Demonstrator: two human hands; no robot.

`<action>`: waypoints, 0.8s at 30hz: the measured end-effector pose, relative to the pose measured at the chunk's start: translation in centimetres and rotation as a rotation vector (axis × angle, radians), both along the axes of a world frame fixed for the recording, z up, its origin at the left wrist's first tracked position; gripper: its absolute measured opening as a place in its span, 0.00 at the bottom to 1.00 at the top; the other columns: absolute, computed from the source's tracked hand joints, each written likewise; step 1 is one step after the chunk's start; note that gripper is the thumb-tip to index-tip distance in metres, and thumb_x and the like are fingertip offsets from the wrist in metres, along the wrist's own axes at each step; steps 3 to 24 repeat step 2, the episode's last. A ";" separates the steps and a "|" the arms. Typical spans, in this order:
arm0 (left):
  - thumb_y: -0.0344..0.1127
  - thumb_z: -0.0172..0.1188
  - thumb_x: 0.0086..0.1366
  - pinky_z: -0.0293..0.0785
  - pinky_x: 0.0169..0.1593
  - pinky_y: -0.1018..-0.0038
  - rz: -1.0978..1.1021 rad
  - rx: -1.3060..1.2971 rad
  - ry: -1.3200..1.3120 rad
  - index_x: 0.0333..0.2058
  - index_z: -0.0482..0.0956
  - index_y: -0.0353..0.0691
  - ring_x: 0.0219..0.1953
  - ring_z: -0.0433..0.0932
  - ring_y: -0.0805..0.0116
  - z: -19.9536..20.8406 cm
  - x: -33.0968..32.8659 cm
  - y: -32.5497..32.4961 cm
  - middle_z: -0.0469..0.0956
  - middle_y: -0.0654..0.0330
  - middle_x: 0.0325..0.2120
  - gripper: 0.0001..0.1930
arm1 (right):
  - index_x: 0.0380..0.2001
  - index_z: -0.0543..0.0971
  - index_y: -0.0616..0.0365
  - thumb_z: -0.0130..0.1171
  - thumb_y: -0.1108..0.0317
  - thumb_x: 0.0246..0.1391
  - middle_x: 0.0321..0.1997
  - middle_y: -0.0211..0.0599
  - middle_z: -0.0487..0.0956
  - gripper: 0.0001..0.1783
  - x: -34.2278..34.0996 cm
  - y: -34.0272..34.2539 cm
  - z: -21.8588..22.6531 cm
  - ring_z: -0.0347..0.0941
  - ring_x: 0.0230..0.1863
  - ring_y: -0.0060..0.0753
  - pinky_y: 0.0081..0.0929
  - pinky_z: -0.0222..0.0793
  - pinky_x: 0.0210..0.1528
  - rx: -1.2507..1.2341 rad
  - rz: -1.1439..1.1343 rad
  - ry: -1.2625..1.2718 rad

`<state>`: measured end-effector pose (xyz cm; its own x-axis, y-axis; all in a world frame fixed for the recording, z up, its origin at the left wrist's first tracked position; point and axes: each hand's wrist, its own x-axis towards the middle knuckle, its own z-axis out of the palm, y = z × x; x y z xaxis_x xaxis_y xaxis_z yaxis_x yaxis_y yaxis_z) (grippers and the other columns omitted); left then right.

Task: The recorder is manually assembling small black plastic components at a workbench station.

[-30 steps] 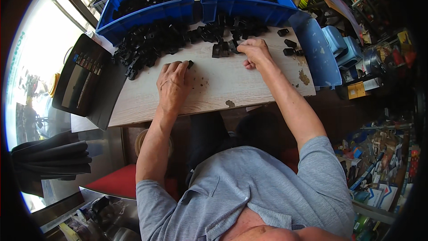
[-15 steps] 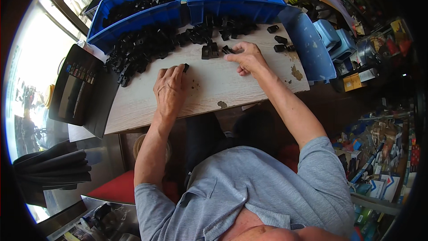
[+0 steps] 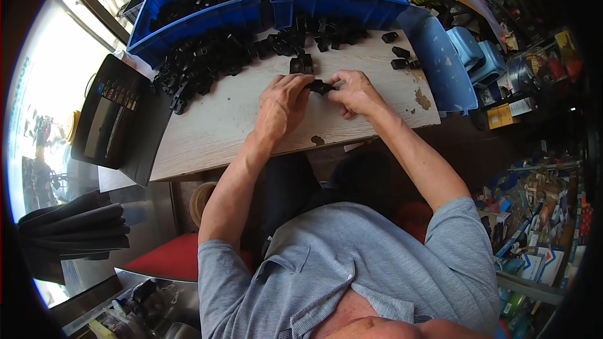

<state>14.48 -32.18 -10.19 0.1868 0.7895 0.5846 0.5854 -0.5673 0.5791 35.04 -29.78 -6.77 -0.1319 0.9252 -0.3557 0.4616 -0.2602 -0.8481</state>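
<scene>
My left hand point(image 3: 284, 105) and my right hand point(image 3: 357, 94) meet over the middle of the worn pale table point(image 3: 232, 127). Between their fingertips is a small black plastic part point(image 3: 321, 86), with fingers of both hands closed on it. Whether it is one piece or two pressed together I cannot make out. Just beyond my left fingers sit a couple of black block-shaped parts point(image 3: 301, 63). A big heap of similar black parts point(image 3: 204, 56) spreads along the far left side of the table. Several loose black parts point(image 3: 400, 52) lie at the far right.
Two blue bins point(image 3: 195, 22) holding black parts stand along the far edge. A tablet-like screen point(image 3: 108, 113) leans at the left. An emptier light-blue tray point(image 3: 443, 66) hangs by the right edge, with blue containers point(image 3: 480, 63) beyond. Cluttered shelves point(image 3: 534, 232) stand at the lower right.
My left hand has moved right, bringing its black piece to the part in my right hand. My right hand has shifted slightly nearer to me.
</scene>
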 end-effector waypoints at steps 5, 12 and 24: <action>0.28 0.63 0.61 0.76 0.52 0.62 -0.116 0.059 0.142 0.47 0.82 0.41 0.45 0.81 0.51 -0.3 0.3 0.9 0.83 0.53 0.44 0.14 | 0.49 0.79 0.59 0.65 0.70 0.52 0.22 0.33 0.78 0.20 -0.1 0.1 -0.4 0.73 0.16 0.24 0.27 0.73 0.16 0.008 0.053 0.016; 0.28 0.63 0.61 0.76 0.52 0.62 -0.116 0.059 0.142 0.47 0.82 0.41 0.45 0.81 0.51 -0.3 0.3 0.9 0.83 0.53 0.44 0.14 | 0.49 0.79 0.59 0.65 0.70 0.52 0.22 0.33 0.78 0.20 -0.1 0.1 -0.4 0.73 0.16 0.24 0.27 0.73 0.16 0.008 0.053 0.016; 0.28 0.63 0.61 0.76 0.52 0.62 -0.116 0.059 0.142 0.47 0.82 0.41 0.45 0.81 0.51 -0.3 0.3 0.9 0.83 0.53 0.44 0.14 | 0.49 0.79 0.59 0.65 0.70 0.52 0.22 0.33 0.78 0.20 -0.1 0.1 -0.4 0.73 0.16 0.24 0.27 0.73 0.16 0.008 0.053 0.016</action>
